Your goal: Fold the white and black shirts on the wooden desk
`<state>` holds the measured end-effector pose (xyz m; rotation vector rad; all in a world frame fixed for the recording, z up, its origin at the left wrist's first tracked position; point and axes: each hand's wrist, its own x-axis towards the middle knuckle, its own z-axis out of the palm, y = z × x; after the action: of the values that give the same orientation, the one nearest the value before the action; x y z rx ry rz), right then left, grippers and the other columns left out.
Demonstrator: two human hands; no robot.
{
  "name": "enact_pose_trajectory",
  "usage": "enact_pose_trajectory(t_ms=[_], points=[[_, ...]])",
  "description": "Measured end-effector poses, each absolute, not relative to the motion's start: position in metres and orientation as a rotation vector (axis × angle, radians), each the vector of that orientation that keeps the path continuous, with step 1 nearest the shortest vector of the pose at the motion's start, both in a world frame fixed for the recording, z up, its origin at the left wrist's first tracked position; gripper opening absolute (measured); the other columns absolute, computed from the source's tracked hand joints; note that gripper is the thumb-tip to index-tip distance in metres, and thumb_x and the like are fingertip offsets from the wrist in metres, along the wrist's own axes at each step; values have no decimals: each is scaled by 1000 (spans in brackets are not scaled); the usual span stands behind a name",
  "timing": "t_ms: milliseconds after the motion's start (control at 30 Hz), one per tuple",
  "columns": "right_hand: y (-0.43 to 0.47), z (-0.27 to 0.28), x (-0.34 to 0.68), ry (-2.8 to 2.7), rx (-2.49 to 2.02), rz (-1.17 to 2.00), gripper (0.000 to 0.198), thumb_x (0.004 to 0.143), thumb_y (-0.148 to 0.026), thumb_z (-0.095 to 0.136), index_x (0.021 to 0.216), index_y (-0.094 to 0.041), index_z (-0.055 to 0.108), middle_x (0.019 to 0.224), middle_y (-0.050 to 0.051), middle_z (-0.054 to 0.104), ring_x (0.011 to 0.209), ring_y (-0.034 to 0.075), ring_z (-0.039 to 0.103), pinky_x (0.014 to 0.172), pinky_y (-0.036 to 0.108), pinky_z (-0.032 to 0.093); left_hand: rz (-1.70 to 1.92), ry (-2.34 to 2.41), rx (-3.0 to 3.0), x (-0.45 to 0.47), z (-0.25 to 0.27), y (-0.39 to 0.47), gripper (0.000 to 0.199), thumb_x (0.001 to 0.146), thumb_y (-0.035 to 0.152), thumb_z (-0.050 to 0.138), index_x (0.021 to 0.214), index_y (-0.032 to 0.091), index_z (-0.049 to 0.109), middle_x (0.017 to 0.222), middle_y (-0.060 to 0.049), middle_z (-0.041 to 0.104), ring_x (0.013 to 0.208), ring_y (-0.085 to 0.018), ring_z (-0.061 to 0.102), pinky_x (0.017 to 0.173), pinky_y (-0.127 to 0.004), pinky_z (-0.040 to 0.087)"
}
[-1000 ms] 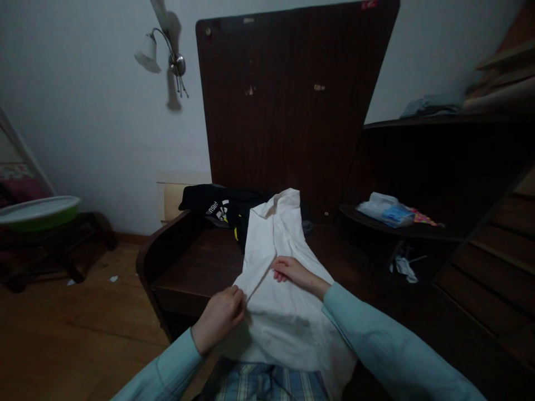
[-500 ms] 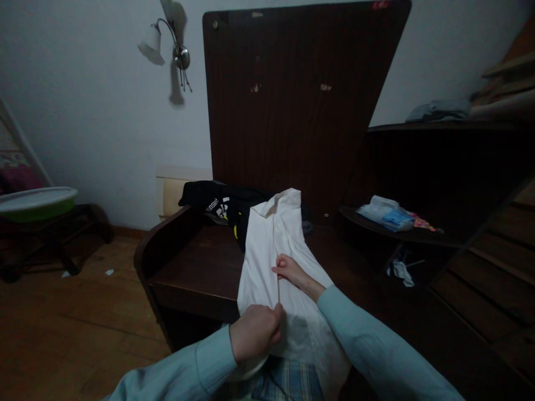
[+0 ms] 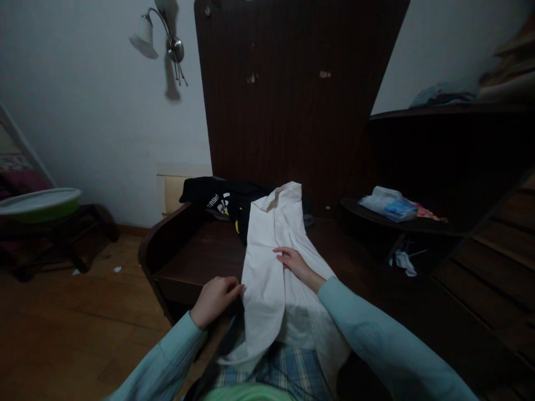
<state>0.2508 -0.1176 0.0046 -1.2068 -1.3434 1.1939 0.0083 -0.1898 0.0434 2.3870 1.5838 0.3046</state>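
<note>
A white garment (image 3: pixel 267 262) lies lengthwise on a dark wooden surface (image 3: pixel 196 259), its near end hanging off the front edge toward my lap. My left hand (image 3: pixel 214 299) pinches the garment's left edge near the front of the surface. My right hand (image 3: pixel 293 263) rests flat on the middle of the cloth, fingers pointing left along a fold. Both of my sleeves are light blue.
A black garment with white and yellow print (image 3: pixel 221 201) lies behind the white one, against a tall dark headboard (image 3: pixel 292 94). A side shelf (image 3: pixel 376 214) on the right holds plastic packets (image 3: pixel 387 202). A green and white basin (image 3: pixel 39 203) sits far left. A wall lamp (image 3: pixel 161 42) hangs above.
My left hand has moved from the garment's near centre out to its left edge, and the left part of the cloth now lies folded over. My right hand stays pressed on the middle.
</note>
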Motion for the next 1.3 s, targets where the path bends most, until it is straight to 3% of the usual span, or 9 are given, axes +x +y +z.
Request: enact_pose_trajectory(t_ms=[133, 233, 333, 467, 633, 867, 1000, 1133, 1300], points=[[-119, 3, 252, -1458, -1233, 1133, 34, 59, -21, 62, 92, -13, 58, 43, -11, 32, 42, 6, 35, 42, 19, 27, 589, 1503, 2436, 19, 37, -166, 23, 81, 37, 44, 87, 19, 57, 87, -4, 63, 82, -17, 57, 70, -24, 41], [-122, 3, 253, -1525, -1263, 1134, 40, 59, -18, 62, 98, -13, 57, 44, -11, 34, 40, 6, 36, 40, 19, 27, 682, 1315, 2536, 32, 28, -146, 35, 80, 35, 47, 109, 15, 51, 117, -10, 53, 109, -20, 47, 91, -29, 36], [-124, 7, 252, -1586, -1301, 1178, 38, 59, -17, 60, 97, -14, 58, 42, -12, 33, 36, 5, 35, 37, 18, 26, 546, 1256, 2598, 38, 20, -131, 46, 81, 37, 45, 121, 15, 44, 133, -11, 40, 122, -22, 34, 100, -35, 28], [-125, 11, 250, -1498, -1340, 1181, 32, 61, -17, 56, 92, -13, 58, 41, -11, 38, 36, 6, 40, 36, 17, 29, 390, 1369, 2630, 37, 14, -128, 48, 83, 42, 38, 125, 19, 42, 136, -8, 36, 126, -25, 28, 100, -43, 25], [-121, 16, 266, -1466, -1349, 1185, 18, 62, -16, 53, 79, -13, 58, 44, -8, 46, 36, 5, 42, 34, 16, 30, 378, 1398, 2667, 34, 12, -132, 48, 84, 42, 36, 125, 18, 42, 135, -8, 37, 124, -25, 31, 99, -43, 28], [-76, 31, 288, -1405, -1517, 854, 5, 66, -14, 51, 62, -15, 53, 43, -7, 46, 34, 4, 39, 33, 15, 27, 421, 1294, 2672, 32, 10, -130, 43, 84, 41, 36, 123, 24, 45, 137, -4, 35, 126, -25, 27, 99, -45, 26], [-42, 38, 272, -1364, -1510, 841, 2, 68, -16, 53, 67, -15, 54, 44, -7, 48, 37, 5, 41, 36, 15, 30, 438, 1252, 2682, 31, 10, -131, 42, 85, 41, 35, 123, 26, 44, 139, -1, 30, 130, -25, 17, 100, -46, 23], [-22, 40, 257, -1311, -1513, 875, 7, 69, -16, 54, 76, -15, 52, 40, -9, 44, 35, 6, 40, 35, 16, 27, 391, 1217, 2670, 31, 10, -131, 42, 87, 40, 33, 126, 27, 40, 139, -1, 31, 130, -21, 19, 101, -45, 22], [-18, 42, 256, -1352, -1476, 977, 6, 66, -14, 57, 66, -15, 52, 36, -9, 42, 33, 6, 38, 33, 16, 23, 376, 1232, 2641, 31, 10, -131, 43, 86, 39, 33, 127, 27, 39, 138, -2, 32, 129, -20, 20, 102, -43, 20]])
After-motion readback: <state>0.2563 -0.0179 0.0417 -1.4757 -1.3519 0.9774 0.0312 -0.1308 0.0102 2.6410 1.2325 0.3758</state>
